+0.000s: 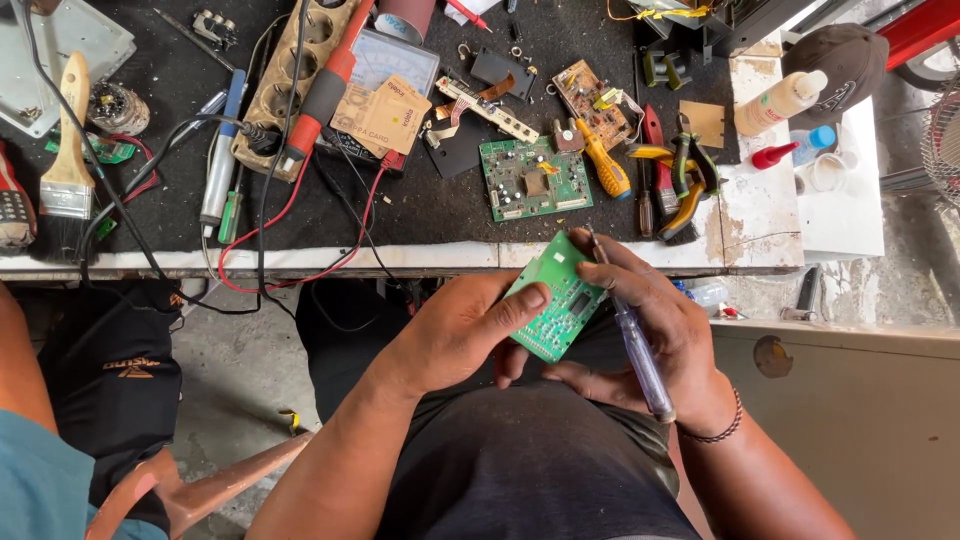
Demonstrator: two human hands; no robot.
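- Small board (556, 300): a green circuit board, tilted, held over the person's lap just in front of the bench edge (400, 258), between both hands.
- Left hand (462, 335): closed around the board's near-left side; thumb lies flat across the component face, fingers curl beneath.
- Right hand (655, 325): supports the board's right edge from below and also grips a screwdriver (632, 338) with a clear handle; the handle runs back across the palm towards the wrist, the tip rests at the board's top right corner.
- Wristband (722, 425): dark beaded band on the right wrist.
- Bench mat (420, 205): dark surface behind the hands, strewn with tools and parts.
- Larger board (533, 178): a second green board, lying flat on the mat, well apart from the held one.
- Yellow screwdriver (603, 165): just right of the larger board.
- Pliers (688, 170): green and yellow grips, near the mat's right edge.
- Brush (68, 160): wooden handle, far left of the bench.
- Red lead (290, 200): loops over the front edge of the bench.
- Second person's arm (20, 360): at the left margin, clear of the hands.
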